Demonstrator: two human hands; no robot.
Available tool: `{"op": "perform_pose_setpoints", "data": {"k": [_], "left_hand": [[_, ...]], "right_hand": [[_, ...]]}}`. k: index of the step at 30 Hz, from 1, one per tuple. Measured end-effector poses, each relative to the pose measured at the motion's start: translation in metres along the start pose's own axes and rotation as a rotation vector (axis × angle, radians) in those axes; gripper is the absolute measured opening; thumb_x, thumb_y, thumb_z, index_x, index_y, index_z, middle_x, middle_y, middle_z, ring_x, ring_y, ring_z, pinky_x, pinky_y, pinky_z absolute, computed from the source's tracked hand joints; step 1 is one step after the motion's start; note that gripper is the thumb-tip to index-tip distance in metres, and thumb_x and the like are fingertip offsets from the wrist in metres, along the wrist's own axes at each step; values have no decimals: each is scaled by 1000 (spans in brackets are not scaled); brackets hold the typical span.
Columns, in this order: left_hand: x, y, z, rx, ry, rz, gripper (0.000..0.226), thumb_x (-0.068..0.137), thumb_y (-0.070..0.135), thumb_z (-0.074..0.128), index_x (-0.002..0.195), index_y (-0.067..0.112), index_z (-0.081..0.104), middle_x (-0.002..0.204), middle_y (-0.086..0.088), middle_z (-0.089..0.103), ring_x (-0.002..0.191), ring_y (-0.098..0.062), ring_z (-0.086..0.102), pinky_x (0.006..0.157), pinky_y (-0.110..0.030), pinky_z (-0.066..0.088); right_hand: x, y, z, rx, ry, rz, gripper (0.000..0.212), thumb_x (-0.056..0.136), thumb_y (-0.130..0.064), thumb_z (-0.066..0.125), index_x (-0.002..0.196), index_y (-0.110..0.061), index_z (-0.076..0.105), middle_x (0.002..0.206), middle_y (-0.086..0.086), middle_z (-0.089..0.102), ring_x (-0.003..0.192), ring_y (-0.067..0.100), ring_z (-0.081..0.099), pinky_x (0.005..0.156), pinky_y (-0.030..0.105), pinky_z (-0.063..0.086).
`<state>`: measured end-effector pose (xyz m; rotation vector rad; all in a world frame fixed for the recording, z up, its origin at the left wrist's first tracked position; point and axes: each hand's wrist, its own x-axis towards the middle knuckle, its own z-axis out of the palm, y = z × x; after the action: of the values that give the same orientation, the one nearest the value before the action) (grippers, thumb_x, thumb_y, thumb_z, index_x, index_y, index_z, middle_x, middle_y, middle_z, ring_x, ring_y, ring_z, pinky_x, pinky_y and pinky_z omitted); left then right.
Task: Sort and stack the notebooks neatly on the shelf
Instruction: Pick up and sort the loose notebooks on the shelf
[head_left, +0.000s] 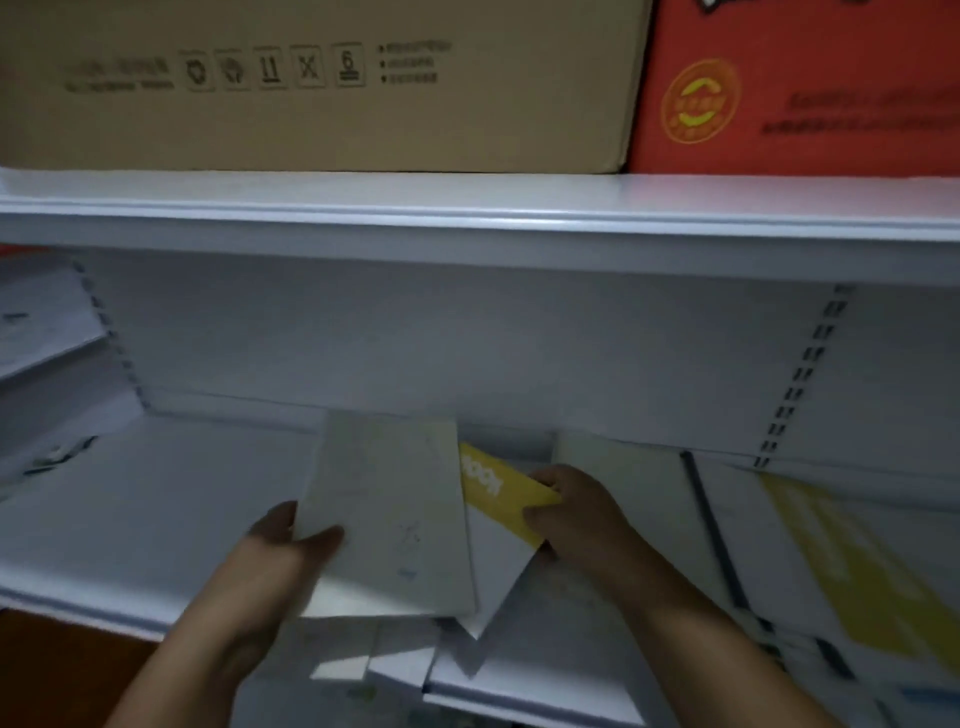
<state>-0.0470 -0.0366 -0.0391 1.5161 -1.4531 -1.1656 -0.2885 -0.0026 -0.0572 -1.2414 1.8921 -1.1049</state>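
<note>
Two hands: both are in view, each one grasping a notebook above the lower shelf.
Left hand (291, 540): it grips the pale notebook (389, 509) at its left edge, thumb on the cover, the other fingers behind.
Pale notebook: it is upright in portrait and a little tilted, and it covers part of the yellow and white notebook.
Right hand (576, 509): it pinches the yellow and white notebook (498, 499) at its right side, thumb on the yellow band.
Yellow and white notebook: it lies slanted, just right of the pale one and partly behind it.
Lower shelf (156, 509): white, its left part is bare; loose notebooks (519, 660) lie under the hands near the front edge.
Right side: a row of notebooks (831, 561) with yellow covers and dark spines leans there.
Left side: a white stack (47, 332), blurred, stands at the edge.
Upper shelf (467, 208): it carries a brown cardboard box (322, 83) and, touching it on the right, a red box (800, 88).
</note>
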Motion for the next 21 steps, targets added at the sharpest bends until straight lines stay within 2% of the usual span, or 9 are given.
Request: {"op": "perform_pose_setpoints", "data": {"k": [2, 4, 7, 9, 12, 14, 16, 18, 21], "left_hand": [[-2, 20, 31, -188, -76, 21, 16, 86, 3, 57, 102, 7, 59, 89, -11, 66, 73, -24, 59, 60, -28, 44], [-3, 37, 70, -289, -148, 34, 15, 87, 5, 56, 102, 10, 58, 87, -7, 64, 72, -19, 58, 61, -26, 43], [-7, 59, 126, -352, -288, 56, 15, 88, 6, 55, 97, 17, 59, 86, -1, 64, 74, -16, 59, 65, -26, 45], [-7, 64, 159, -280, -345, 91, 18, 88, 5, 56, 102, 15, 58, 87, -4, 65, 75, -17, 59, 67, -26, 46], [3, 46, 199, 101, -243, 175, 33, 82, 8, 64, 114, 4, 58, 110, -18, 65, 96, -30, 61, 82, -36, 49], [6, 31, 211, 351, -162, 206, 44, 78, 16, 67, 119, 3, 56, 122, -21, 59, 113, -36, 54, 95, -42, 45], [7, 26, 213, 380, -146, 203, 60, 76, 22, 70, 130, 6, 47, 132, -21, 51, 123, -38, 45, 104, -43, 37], [8, 26, 209, 362, -144, 191, 73, 77, 26, 70, 139, 8, 36, 141, -19, 43, 131, -36, 38, 110, -41, 28], [13, 22, 191, 391, -142, 201, 65, 81, 34, 66, 137, 13, 41, 143, -15, 43, 133, -31, 37, 114, -36, 25]], "right_hand": [[-16, 15, -36, 187, 147, 50, 22, 76, 0, 54, 75, -21, 58, 75, 3, 59, 68, 22, 59, 60, 36, 53], [-31, 32, -74, 355, 273, 69, 22, 81, 3, 53, 79, -19, 57, 78, 5, 59, 67, 19, 58, 50, 27, 50], [-53, 60, -128, 467, 493, 77, 17, 86, 5, 53, 86, -12, 57, 81, 9, 61, 67, 19, 59, 41, 18, 49], [-65, 81, -156, 481, 605, 122, 14, 87, 4, 54, 96, -7, 55, 87, 10, 60, 69, 21, 59, 42, 20, 52], [-77, 119, -183, 243, 726, 259, 18, 84, -3, 59, 98, -11, 54, 98, 16, 60, 74, 29, 60, 56, 35, 52], [-81, 138, -188, -85, 659, 374, 15, 80, -16, 62, 94, -16, 58, 101, 16, 63, 78, 26, 57, 66, 32, 47], [-82, 150, -186, -401, 527, 483, 25, 74, -35, 58, 93, -21, 64, 106, 14, 61, 88, 26, 56, 74, 30, 45], [-80, 150, -185, -622, 486, 538, 41, 77, -42, 56, 111, -20, 63, 131, 10, 52, 114, 32, 49, 94, 38, 45], [-75, 132, -176, -578, 594, 356, 50, 77, -39, 64, 121, -17, 60, 140, 11, 46, 127, 36, 39, 104, 44, 37]]}}
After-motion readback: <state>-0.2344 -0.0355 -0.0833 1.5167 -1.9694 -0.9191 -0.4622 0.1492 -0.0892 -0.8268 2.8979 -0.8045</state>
